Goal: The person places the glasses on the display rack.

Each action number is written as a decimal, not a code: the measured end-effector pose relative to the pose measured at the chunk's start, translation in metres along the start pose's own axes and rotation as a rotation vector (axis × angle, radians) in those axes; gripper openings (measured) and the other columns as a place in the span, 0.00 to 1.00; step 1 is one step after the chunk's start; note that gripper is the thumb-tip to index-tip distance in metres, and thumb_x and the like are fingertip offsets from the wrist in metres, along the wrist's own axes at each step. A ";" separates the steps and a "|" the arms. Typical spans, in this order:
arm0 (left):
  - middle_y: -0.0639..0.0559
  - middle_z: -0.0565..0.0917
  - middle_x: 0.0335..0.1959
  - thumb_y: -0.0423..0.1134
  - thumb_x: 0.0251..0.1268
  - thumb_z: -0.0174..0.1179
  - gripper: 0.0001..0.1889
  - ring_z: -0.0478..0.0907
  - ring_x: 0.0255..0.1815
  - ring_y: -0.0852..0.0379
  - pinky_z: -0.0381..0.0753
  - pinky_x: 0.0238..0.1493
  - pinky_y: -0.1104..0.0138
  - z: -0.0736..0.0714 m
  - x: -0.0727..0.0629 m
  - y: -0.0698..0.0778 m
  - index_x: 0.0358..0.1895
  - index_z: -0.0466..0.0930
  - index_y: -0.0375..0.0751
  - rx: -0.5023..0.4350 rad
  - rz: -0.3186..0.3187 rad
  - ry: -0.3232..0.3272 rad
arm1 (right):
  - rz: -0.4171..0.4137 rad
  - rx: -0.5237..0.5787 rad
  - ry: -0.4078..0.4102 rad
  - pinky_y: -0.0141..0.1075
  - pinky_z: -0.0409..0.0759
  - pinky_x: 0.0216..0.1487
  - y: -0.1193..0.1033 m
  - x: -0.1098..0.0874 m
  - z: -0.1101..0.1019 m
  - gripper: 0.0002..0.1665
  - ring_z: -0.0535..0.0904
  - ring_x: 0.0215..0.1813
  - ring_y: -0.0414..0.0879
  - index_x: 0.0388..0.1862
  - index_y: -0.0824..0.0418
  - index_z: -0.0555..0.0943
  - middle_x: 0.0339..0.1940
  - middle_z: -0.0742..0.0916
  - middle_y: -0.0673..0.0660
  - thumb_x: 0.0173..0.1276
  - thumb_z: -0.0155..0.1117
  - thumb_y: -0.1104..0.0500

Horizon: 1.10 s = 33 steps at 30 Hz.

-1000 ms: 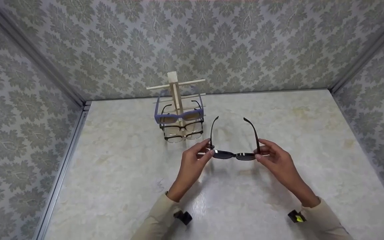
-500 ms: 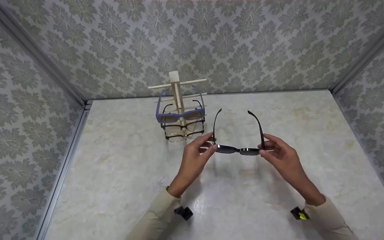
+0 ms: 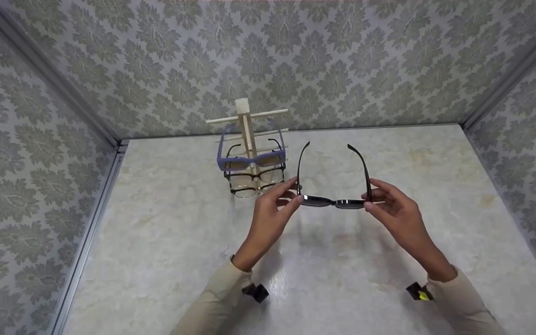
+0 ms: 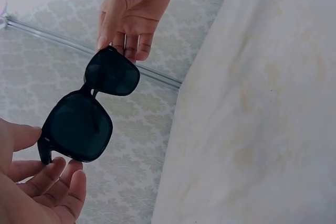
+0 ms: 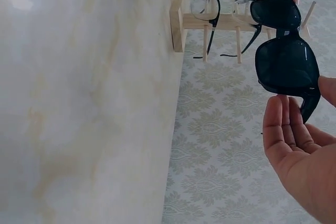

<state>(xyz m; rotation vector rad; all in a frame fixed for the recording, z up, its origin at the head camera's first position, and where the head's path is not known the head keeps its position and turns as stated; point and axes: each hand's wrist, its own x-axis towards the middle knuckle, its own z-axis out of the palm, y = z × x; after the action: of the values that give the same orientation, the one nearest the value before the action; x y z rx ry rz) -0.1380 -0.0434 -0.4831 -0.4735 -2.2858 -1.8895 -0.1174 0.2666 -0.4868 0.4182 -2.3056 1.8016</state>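
Note:
Black sunglasses with dark lenses are held above the table, their temples unfolded and pointing away from the person. My left hand pinches the left hinge corner between thumb and fingers. At the opposite corner, my right hand pinches the frame the same way. Both dark lenses face the left wrist camera. In the right wrist view, the sunglasses partly cover a wooden stand. To the left of them in the head view rises that wooden glasses stand.
Purple-framed sunglasses hang on the stand, above dark-rimmed eyeglasses and another pair of eyeglasses. A bare wooden peg crosses the stand's top. Patterned walls enclose the marbled table at the back and sides.
Both hands have moved forward, away from the person, and slightly right, carrying the sunglasses toward the back of the table. The grip and the glasses on the stand look unchanged.

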 end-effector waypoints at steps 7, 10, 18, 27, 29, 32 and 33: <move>0.43 0.88 0.60 0.36 0.80 0.70 0.25 0.89 0.55 0.51 0.90 0.58 0.56 -0.003 0.003 0.009 0.75 0.80 0.33 -0.006 0.031 0.003 | -0.024 0.011 0.007 0.32 0.88 0.57 -0.010 0.005 -0.001 0.35 0.89 0.57 0.46 0.78 0.65 0.79 0.54 0.89 0.68 0.74 0.71 0.77; 0.43 0.88 0.60 0.37 0.80 0.69 0.25 0.88 0.56 0.51 0.89 0.58 0.56 -0.004 0.004 0.012 0.75 0.80 0.33 0.004 0.050 0.003 | -0.038 0.010 0.010 0.32 0.88 0.57 -0.013 0.006 -0.001 0.35 0.89 0.57 0.47 0.78 0.64 0.79 0.55 0.89 0.68 0.74 0.70 0.77; 0.45 0.88 0.61 0.37 0.80 0.69 0.25 0.87 0.57 0.52 0.89 0.59 0.58 -0.011 0.008 0.023 0.75 0.80 0.35 0.016 0.073 0.015 | -0.076 0.011 0.006 0.32 0.88 0.57 -0.024 0.014 0.001 0.35 0.89 0.57 0.48 0.78 0.66 0.78 0.54 0.89 0.70 0.74 0.70 0.77; 0.43 0.87 0.61 0.36 0.81 0.68 0.25 0.87 0.56 0.52 0.88 0.60 0.54 -0.017 0.013 0.034 0.75 0.80 0.34 0.011 0.093 0.025 | -0.118 0.004 -0.006 0.33 0.87 0.58 -0.034 0.024 0.001 0.35 0.88 0.59 0.54 0.79 0.65 0.77 0.55 0.88 0.69 0.75 0.69 0.77; 0.44 0.87 0.61 0.36 0.81 0.69 0.25 0.87 0.56 0.52 0.89 0.59 0.55 -0.019 0.014 0.036 0.75 0.80 0.33 0.015 0.101 0.029 | -0.127 0.002 -0.011 0.33 0.87 0.58 -0.037 0.026 0.001 0.35 0.88 0.59 0.53 0.79 0.65 0.77 0.56 0.88 0.69 0.75 0.68 0.77; 0.44 0.87 0.61 0.36 0.81 0.69 0.25 0.87 0.56 0.52 0.89 0.60 0.56 -0.022 0.015 0.040 0.75 0.80 0.33 0.021 0.117 0.034 | -0.137 0.007 -0.014 0.33 0.87 0.58 -0.041 0.028 0.001 0.35 0.87 0.59 0.54 0.80 0.65 0.77 0.56 0.87 0.70 0.76 0.68 0.77; 0.44 0.87 0.61 0.35 0.81 0.69 0.25 0.87 0.56 0.52 0.89 0.60 0.57 -0.023 0.015 0.041 0.75 0.80 0.33 0.023 0.121 0.034 | -0.139 0.007 -0.015 0.33 0.87 0.58 -0.042 0.029 0.001 0.35 0.87 0.60 0.54 0.80 0.65 0.77 0.56 0.87 0.70 0.76 0.68 0.77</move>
<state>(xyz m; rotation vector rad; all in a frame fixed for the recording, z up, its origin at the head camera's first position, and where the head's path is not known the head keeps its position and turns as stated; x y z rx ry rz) -0.1408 -0.0565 -0.4360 -0.5590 -2.2016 -1.7987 -0.1305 0.2529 -0.4391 0.5789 -2.2201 1.7474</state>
